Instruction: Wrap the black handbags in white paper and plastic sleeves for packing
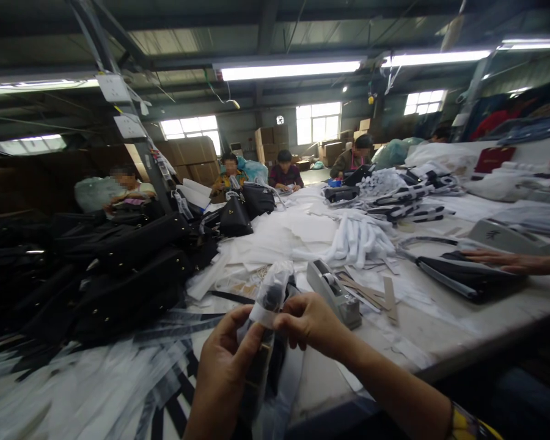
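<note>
- A slim packet (256,382) is held upright and slightly tilted in the left hand (224,370), pinched between thumb and fingers.
- The end of a white strip (262,316) is pinched between thumb and forefinger of the right hand (312,324).
- Done, it seems: the dark contents are enclosed in clear plastic, and the strip is laid across it. Apparently left: the strip's end, not yet pressed flat. Whether the back is covered cannot be told.
- Left of the left hand, many glossy, limp clear sleeves (87,385) are spread, with flat black bands among them; no white strip can be made out there.
- Just beyond the right hand, a grey, hard-shelled tape dispenser (348,310) is set; stiff brown card strips (388,299) are scattered to its right.
- Farther beyond both hands, thin, matt white sheets (316,227) and puffy white rolls (360,238) are heaped.
- Beyond the left hand, smooth black bags (137,263) with small metal studs are piled.
</note>
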A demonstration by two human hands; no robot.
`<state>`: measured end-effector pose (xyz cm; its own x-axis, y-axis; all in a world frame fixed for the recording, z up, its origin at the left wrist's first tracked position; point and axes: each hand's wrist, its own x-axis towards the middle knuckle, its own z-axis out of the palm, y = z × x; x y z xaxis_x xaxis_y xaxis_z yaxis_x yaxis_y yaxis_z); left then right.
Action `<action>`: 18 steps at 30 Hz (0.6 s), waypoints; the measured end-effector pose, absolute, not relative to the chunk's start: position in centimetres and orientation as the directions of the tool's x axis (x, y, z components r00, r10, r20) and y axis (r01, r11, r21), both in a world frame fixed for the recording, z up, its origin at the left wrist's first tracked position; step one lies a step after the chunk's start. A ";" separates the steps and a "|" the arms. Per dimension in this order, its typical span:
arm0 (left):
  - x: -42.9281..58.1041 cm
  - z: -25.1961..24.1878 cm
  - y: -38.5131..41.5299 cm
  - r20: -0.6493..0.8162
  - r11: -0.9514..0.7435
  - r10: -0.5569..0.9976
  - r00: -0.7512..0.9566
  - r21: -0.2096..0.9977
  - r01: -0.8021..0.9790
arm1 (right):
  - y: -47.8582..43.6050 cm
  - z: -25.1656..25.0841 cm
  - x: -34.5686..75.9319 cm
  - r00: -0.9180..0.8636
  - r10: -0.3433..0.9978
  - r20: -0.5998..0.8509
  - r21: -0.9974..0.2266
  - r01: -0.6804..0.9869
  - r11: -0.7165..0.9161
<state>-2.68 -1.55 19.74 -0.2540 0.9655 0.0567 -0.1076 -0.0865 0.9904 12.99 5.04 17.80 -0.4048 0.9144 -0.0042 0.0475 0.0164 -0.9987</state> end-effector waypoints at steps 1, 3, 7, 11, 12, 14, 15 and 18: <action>-2.6 19.8 -1.6 0.033 -0.071 0.972 -0.233 0.985 -0.160 | 5.5 17.1 12.8 -0.434 0.901 -0.004 -1.000 0.022 0.006; -2.5 20.0 -1.8 -0.012 -0.038 0.979 -0.203 0.970 -0.239 | 6.0 16.0 12.6 -0.443 0.896 0.002 -1.000 0.007 0.006; -2.7 20.3 -2.2 -0.087 0.023 0.970 -0.229 0.963 -0.270 | 5.0 15.5 12.9 -0.310 0.948 0.074 -0.997 -0.018 0.072; -2.9 20.2 -2.3 -0.021 -0.018 0.960 -0.279 0.990 -0.136 | 2.1 17.4 13.5 -0.220 0.959 0.181 -0.965 -0.229 0.130; -2.8 20.1 -2.4 0.039 -0.059 0.959 -0.280 0.996 -0.064 | 1.4 18.0 13.5 -0.242 0.951 0.190 -0.952 -0.282 0.118; -2.4 19.9 -2.7 0.179 -0.155 0.941 -0.287 0.982 0.105 | 0.3 19.0 13.2 -0.300 0.936 0.186 -0.924 -0.378 0.062; -2.1 19.8 -2.9 0.239 -0.193 0.924 -0.298 0.965 0.178 | -0.1 19.4 13.0 -0.316 0.933 0.173 -0.905 -0.424 0.024; -1.0 19.2 -3.5 0.345 -0.242 0.867 -0.360 0.922 0.301 | -0.7 20.0 12.3 -0.312 0.943 0.118 -0.854 -0.516 -0.063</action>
